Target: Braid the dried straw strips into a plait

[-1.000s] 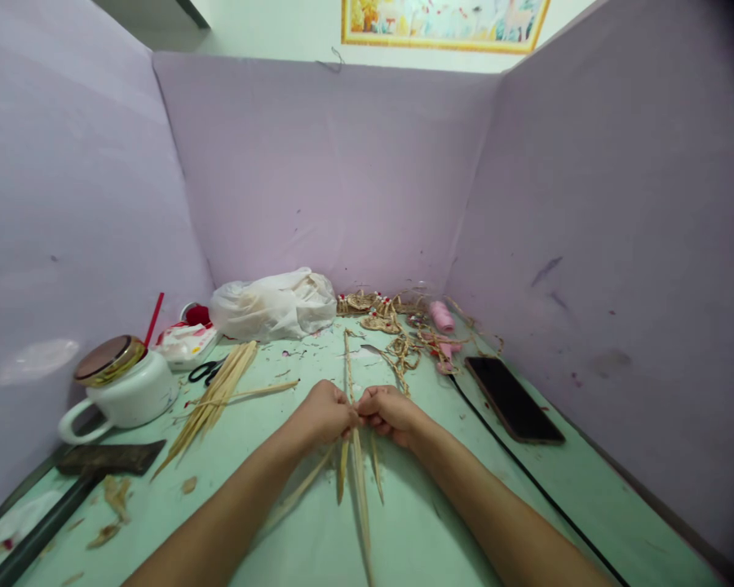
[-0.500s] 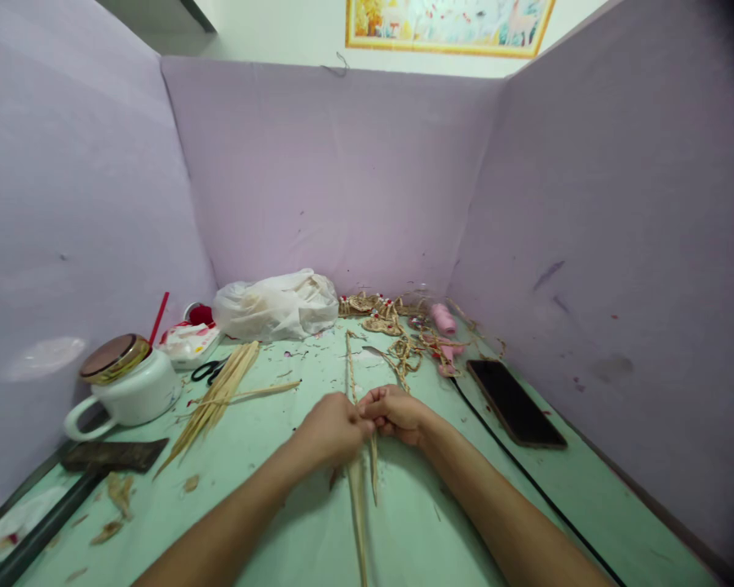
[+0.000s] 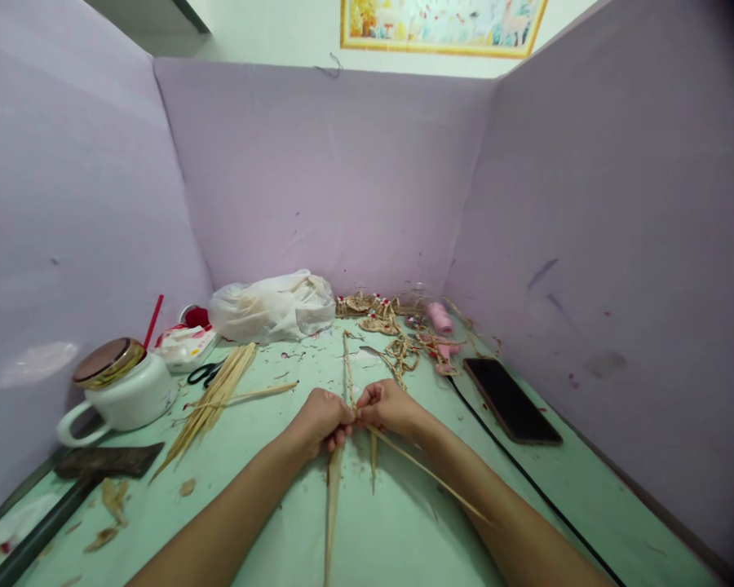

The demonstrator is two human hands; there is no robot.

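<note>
A thin straw-coloured braid (image 3: 348, 365) runs from the middle of the table toward me and ends between my hands. My left hand (image 3: 323, 420) is closed on its near end, with a pale flat fibre strip (image 3: 333, 514) hanging down below the fingers. Fingertips nearly touching the left ones, my right hand (image 3: 388, 408) pinches another narrow strip (image 3: 431, 473) that slants across the right forearm. A short strip end (image 3: 373, 461) points down between the hands. The exact crossing of the strands is hidden by the fingers.
To the left lie a bundle of fibre strips (image 3: 223, 387), black scissors (image 3: 205, 373), a lidded white mug (image 3: 131, 395) and a hammer (image 3: 107, 461). A plastic bag (image 3: 275, 306) and woven pieces (image 3: 367, 306) sit behind. A phone (image 3: 514, 399) and black cable (image 3: 514, 465) are right.
My hands have drawn slightly apart. The long strip under the left hand has swung left, and a thin strip now stretches out to the right across my right forearm.
</note>
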